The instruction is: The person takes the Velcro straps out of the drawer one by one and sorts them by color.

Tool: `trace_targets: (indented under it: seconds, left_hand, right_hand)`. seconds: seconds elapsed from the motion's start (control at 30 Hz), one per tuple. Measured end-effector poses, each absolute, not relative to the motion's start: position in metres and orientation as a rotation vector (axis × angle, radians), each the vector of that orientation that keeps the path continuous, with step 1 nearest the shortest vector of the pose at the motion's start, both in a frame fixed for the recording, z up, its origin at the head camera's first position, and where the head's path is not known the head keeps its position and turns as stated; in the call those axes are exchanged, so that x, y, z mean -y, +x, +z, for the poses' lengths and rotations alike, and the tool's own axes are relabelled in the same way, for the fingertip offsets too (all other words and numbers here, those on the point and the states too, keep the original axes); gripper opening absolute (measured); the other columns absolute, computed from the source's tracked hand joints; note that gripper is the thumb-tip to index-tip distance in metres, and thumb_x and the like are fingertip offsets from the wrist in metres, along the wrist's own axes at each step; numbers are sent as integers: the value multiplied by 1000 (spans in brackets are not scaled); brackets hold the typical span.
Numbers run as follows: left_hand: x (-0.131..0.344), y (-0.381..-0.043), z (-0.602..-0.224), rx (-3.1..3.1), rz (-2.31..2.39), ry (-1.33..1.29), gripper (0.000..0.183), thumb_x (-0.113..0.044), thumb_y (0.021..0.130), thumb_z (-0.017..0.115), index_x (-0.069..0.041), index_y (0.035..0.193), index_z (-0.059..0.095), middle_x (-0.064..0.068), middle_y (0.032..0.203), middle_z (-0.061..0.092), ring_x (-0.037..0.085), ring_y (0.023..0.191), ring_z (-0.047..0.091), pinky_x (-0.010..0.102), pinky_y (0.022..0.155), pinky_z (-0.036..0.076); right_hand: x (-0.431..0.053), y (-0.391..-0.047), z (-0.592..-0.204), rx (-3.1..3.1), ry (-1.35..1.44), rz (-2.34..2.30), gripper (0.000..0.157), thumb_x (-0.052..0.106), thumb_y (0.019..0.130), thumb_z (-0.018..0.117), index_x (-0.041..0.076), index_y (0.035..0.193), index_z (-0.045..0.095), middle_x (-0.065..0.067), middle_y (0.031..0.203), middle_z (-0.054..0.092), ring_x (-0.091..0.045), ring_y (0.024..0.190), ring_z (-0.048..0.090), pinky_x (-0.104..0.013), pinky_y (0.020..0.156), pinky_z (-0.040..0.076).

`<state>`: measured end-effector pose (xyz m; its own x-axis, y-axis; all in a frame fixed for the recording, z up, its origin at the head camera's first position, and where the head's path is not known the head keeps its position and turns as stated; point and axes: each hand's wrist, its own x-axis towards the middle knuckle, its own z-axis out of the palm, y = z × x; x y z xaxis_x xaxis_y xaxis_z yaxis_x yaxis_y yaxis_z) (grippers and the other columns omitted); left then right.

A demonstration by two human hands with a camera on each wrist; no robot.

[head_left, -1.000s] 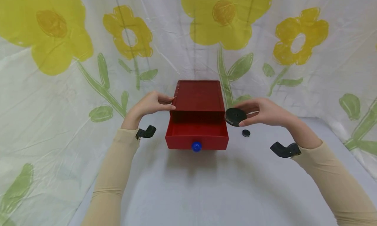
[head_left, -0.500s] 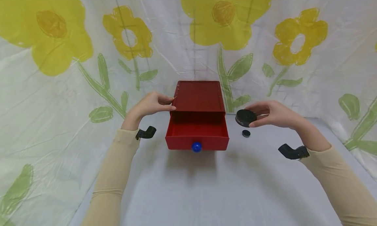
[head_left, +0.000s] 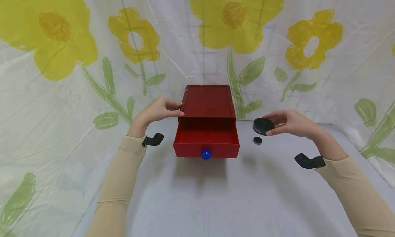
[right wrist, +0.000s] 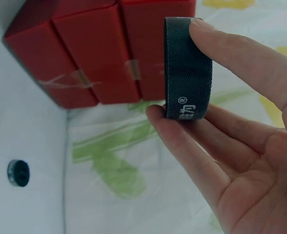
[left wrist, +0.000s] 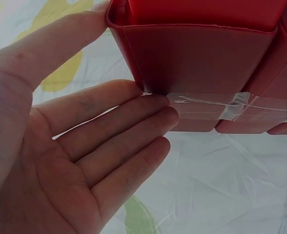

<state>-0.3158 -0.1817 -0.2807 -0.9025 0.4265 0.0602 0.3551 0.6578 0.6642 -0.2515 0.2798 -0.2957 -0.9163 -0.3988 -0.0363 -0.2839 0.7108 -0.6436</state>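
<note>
My left hand [head_left: 160, 108] rests at the left edge of a red drawer box [head_left: 208, 101], thumb near its front corner. In the left wrist view its fingers [left wrist: 102, 105] are fairly straight, with tips against the box. The box's drawer [head_left: 206, 150], with a round blue knob [head_left: 206, 154], is pulled out, and its visible inside is bare. To the right, my right hand [head_left: 288, 123] pinches a black roll of woven tape [head_left: 261, 126] between thumb and fingers. White lettering marks its side in the right wrist view. A small black disc [head_left: 257, 140] lies on the table below the roll.
Three red units joined with clear tape [right wrist: 80, 80] make up the stack in the right wrist view. The box stands on a pale table [head_left: 203, 202] in front of a white cloth backdrop [head_left: 179, 69] printed with yellow flowers.
My right hand has moved right and slightly down with the roll, away from the box's right side. The left hand and the pulled-out drawer have stayed put.
</note>
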Motion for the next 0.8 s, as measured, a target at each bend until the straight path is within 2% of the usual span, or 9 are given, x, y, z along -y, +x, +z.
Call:
trace_targets:
  seconds: [0.4,0.6,0.8]
  left_hand:
    - [182,-317,-281,-2754,1094,658,59,-48,77,75,-17,126,64,5,119,67,19,110,62,43,95,49]
    - [182,-316,-280,-2745,1099,653,59,-47,77,75,-17,126,63,5,120,66,20,112,61,43,95,49]
    - [181,-315,-280,-2753,1087,647,60,-48,77,75,-17,127,63,6,122,66,22,112,61,44,95,49]
  right_hand:
    - [-295,-259,-314,-2711,-492,-1024,65,33,77,79,8,132,54,-15,124,62,-28,108,62,-39,85,52]
    - [-304,-264,-326,-2707,-495,-1037,65,30,78,78,5,133,53,-18,127,59,-32,111,61,-46,87,51]
    - [-311,-268,-336,-2709,-442,-1015,69,34,78,77,5,135,50,-21,128,58,-35,114,59,-49,90,49]
